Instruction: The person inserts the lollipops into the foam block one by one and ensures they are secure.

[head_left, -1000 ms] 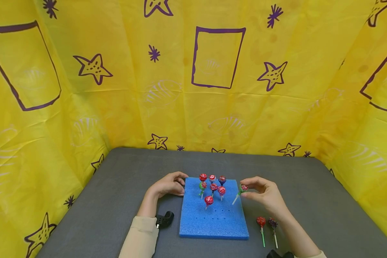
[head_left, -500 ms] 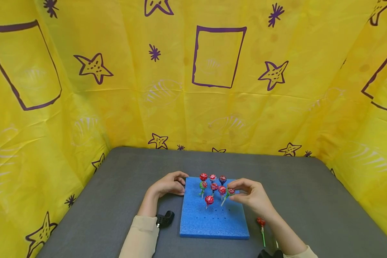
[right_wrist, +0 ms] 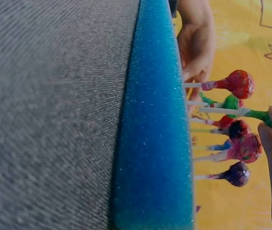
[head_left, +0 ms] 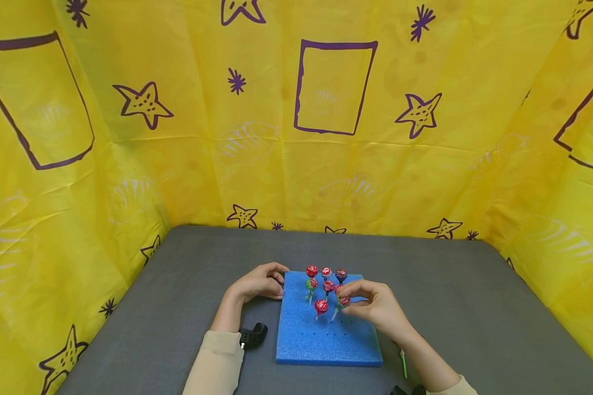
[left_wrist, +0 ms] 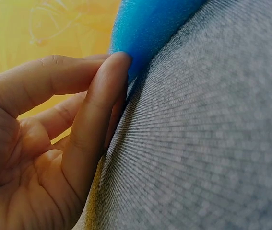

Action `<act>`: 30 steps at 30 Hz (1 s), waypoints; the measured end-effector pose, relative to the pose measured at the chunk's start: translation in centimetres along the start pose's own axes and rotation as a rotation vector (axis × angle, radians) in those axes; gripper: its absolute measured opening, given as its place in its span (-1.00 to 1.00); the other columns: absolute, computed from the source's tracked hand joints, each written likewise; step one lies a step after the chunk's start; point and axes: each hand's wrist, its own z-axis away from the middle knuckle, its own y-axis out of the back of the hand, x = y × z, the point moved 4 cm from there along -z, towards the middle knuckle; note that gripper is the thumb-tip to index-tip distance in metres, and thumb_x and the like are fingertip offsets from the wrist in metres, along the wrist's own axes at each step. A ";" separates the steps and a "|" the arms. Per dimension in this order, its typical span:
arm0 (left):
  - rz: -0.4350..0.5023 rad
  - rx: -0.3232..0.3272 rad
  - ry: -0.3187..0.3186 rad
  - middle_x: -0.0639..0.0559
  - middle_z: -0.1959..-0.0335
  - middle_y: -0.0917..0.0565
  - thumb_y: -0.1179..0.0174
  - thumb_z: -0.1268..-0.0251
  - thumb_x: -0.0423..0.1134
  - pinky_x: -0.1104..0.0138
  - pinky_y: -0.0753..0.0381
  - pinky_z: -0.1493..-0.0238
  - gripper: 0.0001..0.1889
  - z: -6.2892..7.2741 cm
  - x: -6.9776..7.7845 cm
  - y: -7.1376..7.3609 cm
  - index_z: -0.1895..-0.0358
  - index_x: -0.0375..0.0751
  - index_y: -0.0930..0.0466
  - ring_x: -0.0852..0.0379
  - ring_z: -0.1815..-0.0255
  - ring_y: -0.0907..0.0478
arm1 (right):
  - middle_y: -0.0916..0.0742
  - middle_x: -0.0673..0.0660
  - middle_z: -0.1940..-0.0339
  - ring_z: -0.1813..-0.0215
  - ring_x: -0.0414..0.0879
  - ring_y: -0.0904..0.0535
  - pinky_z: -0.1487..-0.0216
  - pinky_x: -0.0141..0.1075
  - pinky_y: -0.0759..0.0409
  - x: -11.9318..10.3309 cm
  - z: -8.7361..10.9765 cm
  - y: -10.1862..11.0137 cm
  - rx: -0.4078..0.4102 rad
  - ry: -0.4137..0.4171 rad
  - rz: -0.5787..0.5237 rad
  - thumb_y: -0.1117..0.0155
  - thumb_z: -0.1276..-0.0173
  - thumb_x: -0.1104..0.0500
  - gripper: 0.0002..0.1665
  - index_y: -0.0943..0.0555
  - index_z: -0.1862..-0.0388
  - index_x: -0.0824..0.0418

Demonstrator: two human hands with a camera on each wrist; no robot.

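My right hand [head_left: 375, 306] pinches a lollipop [head_left: 343, 302] in a green and red wrapper by its head, over the blue foam board [head_left: 326, 351]. Its white stick slants down toward the board; in the right wrist view the stick's end is a little clear of the foam. Several wrapped lollipops stand upright in the board, among them a red one [head_left: 321, 306] just left of the held one and a dark purple one [right_wrist: 237, 174]. My left hand [head_left: 259, 282] holds the board's left edge near the far corner, fingers bent, fingertips against the foam [left_wrist: 145, 28].
Small holes [head_left: 313, 334] run in rows across the near half of the board. A lollipop with a green stick [head_left: 404, 366] lies on the grey table [head_left: 202, 258] right of the board, its head hidden by the right forearm. Yellow patterned cloth [head_left: 277, 181] surrounds the table.
My right hand has carried the green-wrapped lollipop left from the board's right edge to over its middle, then lower and nearer. The forearm now covers the lollipops on the table more. Left hand still.
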 end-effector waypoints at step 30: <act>0.006 -0.010 -0.010 -0.11 0.20 -0.49 -0.15 -0.23 -0.47 0.31 -0.79 0.15 -0.53 -0.1 -0.1 0.1 -0.23 -0.46 -0.40 0.15 0.30 -0.61 | -0.74 0.32 0.05 0.10 -0.27 -0.74 0.15 -0.35 -0.78 0.9 0.0 -0.4 -0.048 0.028 0.055 -0.46 -0.11 0.37 -0.77 -0.73 0.21 0.25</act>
